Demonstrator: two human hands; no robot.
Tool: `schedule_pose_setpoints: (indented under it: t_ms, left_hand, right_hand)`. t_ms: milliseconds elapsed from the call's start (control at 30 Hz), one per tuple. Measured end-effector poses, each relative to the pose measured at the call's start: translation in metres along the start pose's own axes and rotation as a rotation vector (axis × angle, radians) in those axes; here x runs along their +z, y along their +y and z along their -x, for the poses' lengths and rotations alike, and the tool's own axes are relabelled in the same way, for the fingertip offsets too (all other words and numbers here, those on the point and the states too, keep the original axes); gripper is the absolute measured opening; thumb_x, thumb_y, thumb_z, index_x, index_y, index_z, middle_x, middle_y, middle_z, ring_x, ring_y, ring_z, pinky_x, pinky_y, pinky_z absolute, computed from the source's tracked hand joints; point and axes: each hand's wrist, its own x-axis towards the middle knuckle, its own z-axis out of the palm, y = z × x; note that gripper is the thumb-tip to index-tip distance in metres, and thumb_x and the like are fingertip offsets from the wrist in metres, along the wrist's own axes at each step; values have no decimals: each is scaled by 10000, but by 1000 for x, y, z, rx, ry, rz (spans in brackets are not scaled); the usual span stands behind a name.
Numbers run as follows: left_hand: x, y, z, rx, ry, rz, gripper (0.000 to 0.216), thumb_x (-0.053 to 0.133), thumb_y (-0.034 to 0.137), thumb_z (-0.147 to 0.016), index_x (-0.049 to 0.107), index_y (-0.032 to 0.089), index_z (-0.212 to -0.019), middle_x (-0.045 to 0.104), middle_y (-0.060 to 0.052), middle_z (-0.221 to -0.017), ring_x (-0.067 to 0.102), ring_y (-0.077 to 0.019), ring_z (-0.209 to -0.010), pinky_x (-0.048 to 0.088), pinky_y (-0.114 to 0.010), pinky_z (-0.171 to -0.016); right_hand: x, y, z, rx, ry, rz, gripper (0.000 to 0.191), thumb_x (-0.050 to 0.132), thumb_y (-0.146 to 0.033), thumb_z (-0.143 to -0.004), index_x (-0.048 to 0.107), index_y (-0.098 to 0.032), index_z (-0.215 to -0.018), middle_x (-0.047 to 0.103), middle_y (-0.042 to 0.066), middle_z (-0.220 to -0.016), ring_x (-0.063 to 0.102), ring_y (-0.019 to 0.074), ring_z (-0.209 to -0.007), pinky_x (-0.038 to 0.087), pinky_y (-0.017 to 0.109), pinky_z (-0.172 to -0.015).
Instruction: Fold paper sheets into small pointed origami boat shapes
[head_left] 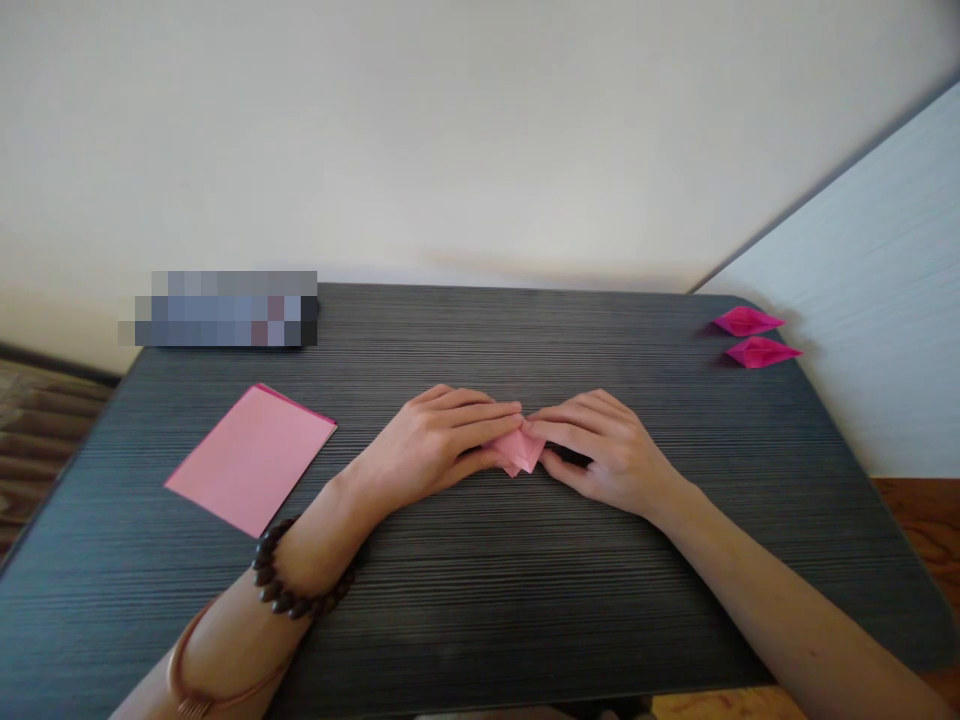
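A small piece of folded pink origami paper lies low over the middle of the table, between my two hands. From the left, my left hand covers part of it, with the fingers closed on its edge and pressing down. My right hand pinches its right side between thumb and fingers. The fingers of both hands almost meet at the top of the paper. Part of the folded shape is hidden under my left fingers.
A stack of square pink paper lies left of my left hand. Two folded magenta paper shapes sit at the far right of the dark table. A blurred-out object stands at the back left, near the wall.
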Motion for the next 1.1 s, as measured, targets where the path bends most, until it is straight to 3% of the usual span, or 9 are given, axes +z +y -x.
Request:
schedule_pose_setpoints:
  t_ms: [200,633,833,1100]
  left_hand:
    - [-3,-1,-1,-35,-11,59,351,528,332,-904,554,226,-1237,623,-49,-1239,574,-174,-1126,449,-331,-942]
    - [0,3,-1,-21,-4,-25,333,537,352,-895,584,221,-1197,635,-62,-1216,583,-193,-1097,458,-344,-915]
    - [2,4,-1,11,-2,-62,340,522,368,-903,572,210,-1199,628,-52,-1228,571,-188,-1103,445,-333,-917]
    - [3,6,-2,8,-6,-85,337,508,386,-905,585,201,-1176,633,-67,-1214,576,-200,-1094,448,-335,-904]
  right_hand:
    - [6,-8,-3,165,1,-61,183,585,-160,-817,620,-185,-995,679,18,-845,590,144,-747,429,308,-718]
    - [2,-1,0,32,1,33,189,568,-174,-850,661,-202,-1012,691,48,-970,614,160,-813,481,330,-739]
    - [3,5,8,-46,3,64,297,567,-136,-847,639,-222,-1121,695,43,-1044,612,167,-858,512,341,-760]
    - [4,5,12,-58,17,138,317,600,-140,-819,643,-190,-1129,689,54,-1084,591,197,-920,528,362,-779]
